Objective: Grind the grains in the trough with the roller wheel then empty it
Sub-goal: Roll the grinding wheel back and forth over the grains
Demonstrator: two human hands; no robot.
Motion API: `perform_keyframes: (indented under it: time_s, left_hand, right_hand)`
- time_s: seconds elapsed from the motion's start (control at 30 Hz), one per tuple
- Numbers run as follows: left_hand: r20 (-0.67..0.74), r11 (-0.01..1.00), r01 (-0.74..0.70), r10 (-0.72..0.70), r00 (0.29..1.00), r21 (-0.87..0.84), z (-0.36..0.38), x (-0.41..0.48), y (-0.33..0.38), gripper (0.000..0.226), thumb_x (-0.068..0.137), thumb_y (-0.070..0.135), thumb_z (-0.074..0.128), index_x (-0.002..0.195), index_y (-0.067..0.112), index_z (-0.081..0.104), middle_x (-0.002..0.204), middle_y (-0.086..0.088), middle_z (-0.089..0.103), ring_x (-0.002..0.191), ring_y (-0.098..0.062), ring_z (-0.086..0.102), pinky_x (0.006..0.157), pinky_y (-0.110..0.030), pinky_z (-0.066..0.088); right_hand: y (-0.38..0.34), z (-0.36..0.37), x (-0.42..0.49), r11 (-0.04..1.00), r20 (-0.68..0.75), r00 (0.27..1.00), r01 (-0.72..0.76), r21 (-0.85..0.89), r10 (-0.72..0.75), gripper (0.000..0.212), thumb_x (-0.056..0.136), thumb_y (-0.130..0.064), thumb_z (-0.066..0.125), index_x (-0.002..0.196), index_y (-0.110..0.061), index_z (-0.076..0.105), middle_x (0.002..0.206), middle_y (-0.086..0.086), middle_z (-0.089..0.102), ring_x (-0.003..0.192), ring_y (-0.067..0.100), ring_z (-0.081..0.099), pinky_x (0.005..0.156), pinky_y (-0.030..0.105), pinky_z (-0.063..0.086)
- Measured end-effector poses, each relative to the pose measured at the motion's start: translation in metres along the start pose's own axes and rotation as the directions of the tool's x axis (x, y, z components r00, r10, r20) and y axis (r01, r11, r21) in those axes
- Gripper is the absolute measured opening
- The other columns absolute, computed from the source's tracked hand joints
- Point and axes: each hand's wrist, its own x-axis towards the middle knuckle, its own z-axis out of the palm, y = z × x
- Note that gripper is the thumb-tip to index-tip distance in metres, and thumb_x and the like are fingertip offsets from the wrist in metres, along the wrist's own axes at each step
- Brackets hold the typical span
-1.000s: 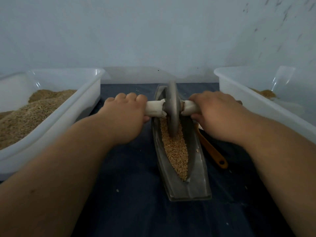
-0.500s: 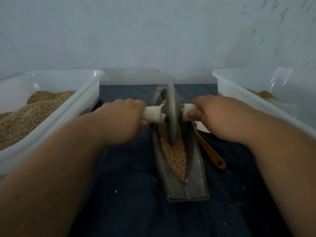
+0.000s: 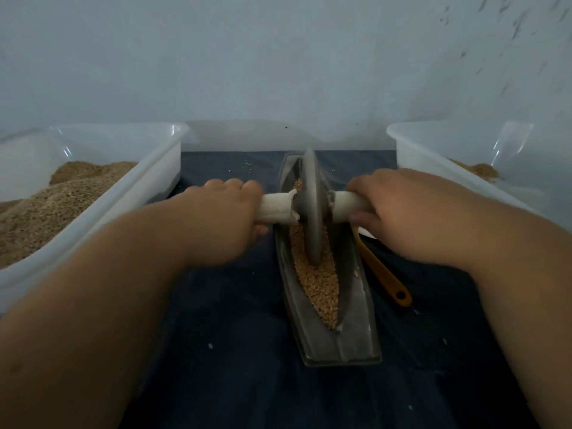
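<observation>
The left hand [image 3: 223, 222] and right hand [image 3: 402, 212] each grip a white-wrapped axle end [image 3: 277, 208] of the grey metal roller wheel [image 3: 312, 212], upright in the grey metal trough [image 3: 356, 329], its rim sunk in tan grains [image 3: 322, 284]. The trough lies on the dark blue surface [image 3: 232, 311].

Trough [image 3: 359, 329]: grey metal, boat-shaped, long and narrow. Lies flat on dark cloth [image 3: 232, 305], lengthwise away from me.
Grains [image 3: 322, 286]: tan, fill groove from near tip up past wheel.
Wheel [image 3: 310, 209]: grey disc, upright on edge, rim sunk in grains at trough's far half. White-wrapped axle [image 3: 275, 209] crosswise; my left hand [image 3: 223, 218] grips one end, my right hand [image 3: 399, 212] the other.
</observation>
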Motion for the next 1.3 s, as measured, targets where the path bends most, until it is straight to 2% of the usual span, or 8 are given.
perform_keyframes:
  time_s: [0.17, 0.3, 0.4, 0.53, 0.73, 1.0, 1.13, 1.3]
  left_hand:
    - [0.251, 0.994, -0.035, 0.061, 0.966, -0.108, -0.027, -0.016, 0.003, 0.021, 0.088, 0.056, 0.050, 0.088, 0.037, 0.040, 0.085, 0.011, 0.053, 0.074, -0.005, 0.053, 0.060, -0.021, 0.035]
    - [0.357, 0.980, 0.058, 0.014, 0.934, -0.190, -0.031, -0.012, 0.001, 0.017, 0.090, 0.053, 0.050, 0.093, 0.036, 0.045, 0.086, 0.008, 0.055, 0.075, -0.006, 0.053, 0.061, -0.023, 0.035]
    - [0.223, 0.976, 0.092, -0.046, 0.974, -0.198, -0.015, -0.001, -0.003, 0.021, 0.093, 0.049, 0.049, 0.104, 0.031, 0.046, 0.093, 0.007, 0.056, 0.081, -0.011, 0.055, 0.073, -0.033, 0.045]
    - [-0.238, 0.988, 0.106, -0.076, 0.968, 0.116, 0.017, 0.015, 0.003, 0.043, 0.093, 0.045, 0.044, 0.126, 0.017, 0.045, 0.117, -0.008, 0.053, 0.104, -0.031, 0.051, 0.091, -0.047, 0.041]
    - [-0.236, 0.988, 0.143, -0.126, 0.964, 0.055, 0.029, 0.021, -0.003, 0.053, 0.093, 0.047, 0.046, 0.137, 0.018, 0.037, 0.125, -0.009, 0.048, 0.112, -0.032, 0.046, 0.096, -0.048, 0.034]
    - [0.091, 0.997, -0.029, 0.035, 0.995, -0.068, -0.014, -0.005, -0.004, 0.024, 0.092, 0.049, 0.041, 0.107, 0.031, 0.048, 0.097, 0.007, 0.056, 0.085, -0.012, 0.054, 0.080, -0.037, 0.046]
    - [0.257, 0.985, -0.035, 0.078, 0.963, -0.171, -0.031, -0.018, -0.002, 0.015, 0.092, 0.048, 0.048, 0.104, 0.039, 0.049, 0.090, 0.011, 0.058, 0.081, -0.005, 0.055, 0.074, -0.026, 0.043]
    - [0.231, 0.986, 0.022, 0.017, 0.973, -0.166, -0.023, -0.009, -0.004, 0.019, 0.093, 0.045, 0.047, 0.108, 0.035, 0.050, 0.092, 0.010, 0.057, 0.083, -0.006, 0.055, 0.074, -0.027, 0.044]
  right_hand:
    - [-0.005, -0.026, -0.020, 1.000, 0.259, 0.966, 0.008, 0.009, -0.010, 0.013, 0.090, -0.051, 0.050, 0.097, -0.041, 0.044, 0.085, -0.016, 0.052, 0.073, 0.001, 0.051, 0.057, 0.015, 0.032]
    - [-0.004, -0.017, -0.012, 0.996, 0.174, 0.985, 0.010, 0.087, -0.025, 0.007, 0.093, -0.042, 0.052, 0.098, -0.039, 0.049, 0.087, -0.014, 0.055, 0.076, 0.004, 0.054, 0.066, 0.021, 0.043]
    - [0.004, 0.006, 0.002, 0.998, 0.016, 1.000, -0.002, 0.059, 0.001, 0.007, 0.095, -0.035, 0.054, 0.102, -0.033, 0.053, 0.088, -0.008, 0.055, 0.078, 0.013, 0.055, 0.072, 0.040, 0.050]
    - [0.010, 0.034, 0.020, 0.991, -0.203, 0.973, -0.120, -0.062, 0.105, 0.026, 0.098, -0.031, 0.048, 0.124, -0.027, 0.049, 0.107, 0.002, 0.056, 0.096, 0.025, 0.051, 0.079, 0.039, 0.038]
    - [0.002, 0.039, 0.024, 0.984, -0.270, 0.958, -0.132, -0.123, 0.095, 0.038, 0.096, -0.032, 0.047, 0.131, -0.017, 0.048, 0.119, 0.010, 0.055, 0.107, 0.031, 0.047, 0.095, 0.045, 0.034]
    - [0.000, -0.006, -0.003, 0.996, 0.081, 0.995, -0.055, 0.065, 0.050, 0.018, 0.090, -0.045, 0.056, 0.106, -0.037, 0.054, 0.092, -0.010, 0.054, 0.082, 0.011, 0.055, 0.074, 0.038, 0.049]
    - [0.001, -0.034, -0.018, 0.995, 0.345, 0.938, -0.064, 0.079, 0.033, 0.017, 0.085, -0.055, 0.051, 0.095, -0.041, 0.053, 0.084, -0.016, 0.057, 0.076, -0.002, 0.054, 0.060, 0.021, 0.039]
    - [0.000, -0.020, -0.008, 0.991, 0.245, 0.969, -0.063, 0.118, 0.032, 0.006, 0.092, -0.039, 0.058, 0.096, -0.038, 0.053, 0.091, -0.012, 0.057, 0.078, 0.005, 0.055, 0.072, 0.029, 0.048]
